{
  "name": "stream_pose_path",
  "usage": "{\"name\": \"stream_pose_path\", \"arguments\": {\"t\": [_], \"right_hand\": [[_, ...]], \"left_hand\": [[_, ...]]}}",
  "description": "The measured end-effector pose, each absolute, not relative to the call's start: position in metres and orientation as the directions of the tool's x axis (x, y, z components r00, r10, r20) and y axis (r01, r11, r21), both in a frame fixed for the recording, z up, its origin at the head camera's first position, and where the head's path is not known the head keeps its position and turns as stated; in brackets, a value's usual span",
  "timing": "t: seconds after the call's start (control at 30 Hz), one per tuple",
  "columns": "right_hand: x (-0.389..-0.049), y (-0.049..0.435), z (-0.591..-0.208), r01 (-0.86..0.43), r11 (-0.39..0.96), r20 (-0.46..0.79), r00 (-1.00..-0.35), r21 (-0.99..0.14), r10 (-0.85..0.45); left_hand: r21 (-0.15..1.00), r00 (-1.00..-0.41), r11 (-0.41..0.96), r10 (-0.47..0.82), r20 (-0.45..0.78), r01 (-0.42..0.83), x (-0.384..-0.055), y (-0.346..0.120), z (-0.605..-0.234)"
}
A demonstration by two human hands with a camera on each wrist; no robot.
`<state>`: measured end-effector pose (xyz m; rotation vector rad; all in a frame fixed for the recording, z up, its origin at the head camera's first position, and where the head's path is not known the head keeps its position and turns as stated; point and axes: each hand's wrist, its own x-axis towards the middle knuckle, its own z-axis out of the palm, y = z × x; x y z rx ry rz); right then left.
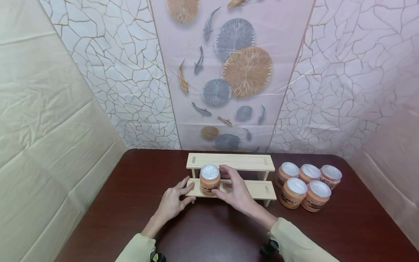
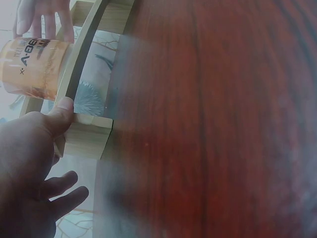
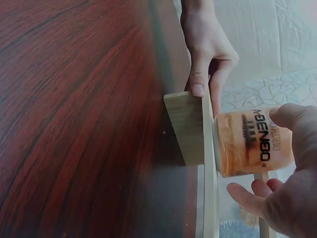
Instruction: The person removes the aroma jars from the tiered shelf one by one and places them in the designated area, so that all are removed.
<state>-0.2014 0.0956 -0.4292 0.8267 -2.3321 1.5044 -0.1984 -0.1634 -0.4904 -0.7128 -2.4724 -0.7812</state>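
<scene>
An orange jar (image 1: 209, 185) with a whitish lid stands upright on the lower board of a two-step wooden rack (image 1: 252, 187), near its left end. My right hand (image 1: 237, 193) holds the jar from the right, thumb across its front and fingers toward its back. Dark lettering shows on the jar (image 3: 252, 144) in the right wrist view, where the lower fingers hang loose below it. At the lower board's left end, my left hand (image 1: 173, 200) pinches the wood. Its thumb (image 2: 62, 111) lies on the front edge in the left wrist view.
Several similar orange jars (image 1: 292, 194) with whitish lids stand grouped right of the rack. The rack's higher board (image 1: 229, 160) runs behind the lower one. All stand on a dark red-brown table (image 1: 137, 182), with patterned cloth (image 1: 226, 109) hanging behind.
</scene>
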Motion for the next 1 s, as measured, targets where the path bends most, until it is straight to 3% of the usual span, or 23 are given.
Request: {"name": "stream_pose_path", "arguments": {"t": [1.0], "right_hand": [[-0.208,0.080,-0.438,-0.618,0.341,0.545,-0.786,-0.708,-0.292]], "left_hand": [[0.379,-0.771,0.723,0.332,0.544,0.578,-0.198,-0.165,-0.494]]}}
